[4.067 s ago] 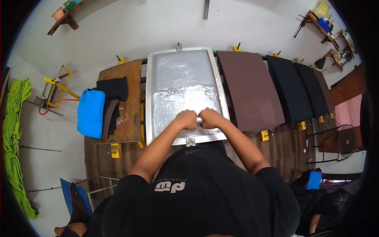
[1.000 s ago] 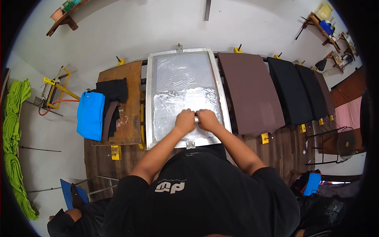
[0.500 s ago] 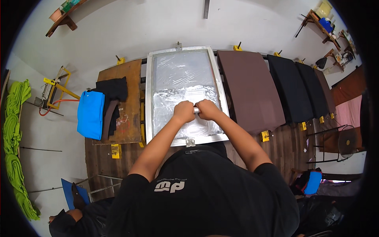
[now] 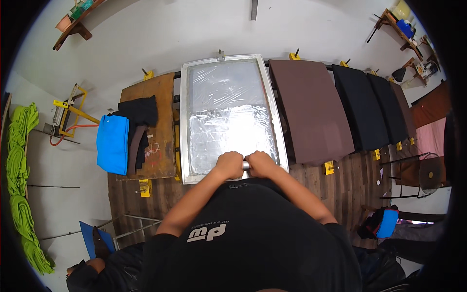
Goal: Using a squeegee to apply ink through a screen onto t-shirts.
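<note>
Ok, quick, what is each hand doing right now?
Left hand: closed around the grey bar at the near edge of the framed screen.
Right hand: closed around the same bar.

My left hand (image 4: 228,164) and right hand (image 4: 260,163) sit side by side at the near, six o'clock end of the framed screen (image 4: 228,63), both closed around a short bar (image 4: 245,165) between them. At nine o'clock from the screen lies a wooden board (image 4: 158,92) with folded cloth (image 4: 113,144) on its left part. At three o'clock a row of flat pallets (image 4: 311,107) runs off to the right, all on the plank table (image 4: 350,180).
</note>
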Demonstrator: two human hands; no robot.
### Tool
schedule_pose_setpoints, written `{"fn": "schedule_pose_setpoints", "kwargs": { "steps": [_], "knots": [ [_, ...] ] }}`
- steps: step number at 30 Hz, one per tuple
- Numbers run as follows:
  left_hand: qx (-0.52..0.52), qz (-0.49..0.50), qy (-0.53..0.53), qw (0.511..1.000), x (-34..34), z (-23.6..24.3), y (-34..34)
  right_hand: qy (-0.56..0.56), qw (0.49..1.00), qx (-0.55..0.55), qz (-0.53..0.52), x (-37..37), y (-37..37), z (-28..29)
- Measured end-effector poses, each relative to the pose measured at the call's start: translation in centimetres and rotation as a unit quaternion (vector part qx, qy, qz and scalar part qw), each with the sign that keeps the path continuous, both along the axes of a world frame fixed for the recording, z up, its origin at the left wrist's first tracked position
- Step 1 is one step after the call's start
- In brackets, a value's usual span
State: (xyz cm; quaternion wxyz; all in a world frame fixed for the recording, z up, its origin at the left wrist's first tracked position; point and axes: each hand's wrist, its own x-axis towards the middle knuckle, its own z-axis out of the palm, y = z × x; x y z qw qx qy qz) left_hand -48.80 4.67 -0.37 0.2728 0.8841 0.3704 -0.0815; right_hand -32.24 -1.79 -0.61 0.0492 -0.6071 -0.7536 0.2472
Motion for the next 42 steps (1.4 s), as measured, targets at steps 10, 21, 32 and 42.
{"fn": "schedule_pose_setpoints", "kwargs": {
  "steps": [10, 21, 32, 42],
  "knots": [
    [0.198, 0.036, -0.173, 0.964, 1.4, -4.0, 2.3, 0.017, 0.981, 0.194, -0.012, 1.4, 3.9, -3.9],
    [-0.037, -0.049, 0.017, 0.998, 1.0, 0.0, 5.3, 0.031, 0.998, -0.041, 0.035, 2.3, 5.3, -1.3],
    [0.057, -0.001, 0.008, 0.998, 1.7, -1.0, 5.4, -0.037, 0.999, 0.038, 0.015, 1.6, 6.3, -1.9],
    [-0.052, -0.042, 0.06, 0.996, 0.9, 1.4, 3.1, 0.023, 0.997, -0.063, 0.045, 1.7, 3.9, -0.6]
  ]
}}
